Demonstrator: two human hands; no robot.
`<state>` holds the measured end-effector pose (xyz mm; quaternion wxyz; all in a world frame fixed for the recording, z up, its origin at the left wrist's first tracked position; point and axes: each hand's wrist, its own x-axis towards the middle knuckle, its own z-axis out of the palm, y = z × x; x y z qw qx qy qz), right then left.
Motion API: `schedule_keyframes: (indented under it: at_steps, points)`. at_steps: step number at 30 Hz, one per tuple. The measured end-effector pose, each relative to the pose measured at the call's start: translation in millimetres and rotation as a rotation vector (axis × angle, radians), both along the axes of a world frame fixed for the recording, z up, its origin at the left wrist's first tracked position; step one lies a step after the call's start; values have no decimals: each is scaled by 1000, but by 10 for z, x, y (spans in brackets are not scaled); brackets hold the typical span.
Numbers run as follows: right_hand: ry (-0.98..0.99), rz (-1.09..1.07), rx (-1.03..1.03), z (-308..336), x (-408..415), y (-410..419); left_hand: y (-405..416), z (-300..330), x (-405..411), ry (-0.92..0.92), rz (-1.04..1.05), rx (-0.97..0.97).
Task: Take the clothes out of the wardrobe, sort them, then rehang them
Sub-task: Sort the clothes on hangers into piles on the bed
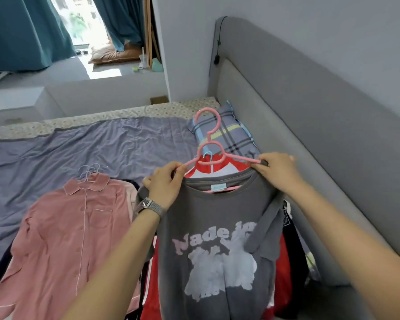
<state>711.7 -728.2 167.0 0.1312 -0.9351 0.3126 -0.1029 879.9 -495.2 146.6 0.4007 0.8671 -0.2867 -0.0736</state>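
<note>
The clothes were out of the wardrobe and lay on the bed (90,139), so the 1st step looked done; the wardrobe itself was not in view. Sorting seemed under way. 1 pile sat to the left, topped by a pink pyjama shirt (74,232) with pale wire hangers (89,172) at its collar. A 2nd pile lay under the hands, where a red garment (217,166) and dark items showed beneath.

The grey T-shirt (217,245), printed with pale lettering, was held up over that 2nd pile on a pink hanger (214,155). The left hand (164,188) pinched the hanger's left arm together with the shirt's shoulder, fingers curled. The right hand (277,172) gripped the hanger's right end and the other shoulder in the same way. The shirt hung unevenly, its right sleeve folded forward, so I judged it was being seated on the hanger. Rehanging in the wardrobe appeared still to come for everything visible.

The bed carried a wrinkled lilac-grey sheet, with a plaid pillow (226,132) against a grey padded headboard (310,125). Beyond the bed, a raised window ledge held a cushion (116,54), a cup (143,60) and small items, flanked by teal curtains (26,33) with daylight between.
</note>
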Motion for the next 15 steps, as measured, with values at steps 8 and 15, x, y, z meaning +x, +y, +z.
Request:
schedule_keyframes:
  at_steps: [8,15]
  points:
    - [142,42,396,-870,907,-879,-599,-705,518,-8,186,219]
    - [316,-126,378,-1942,1555,-1319,-194,-1272,610,198,128,183]
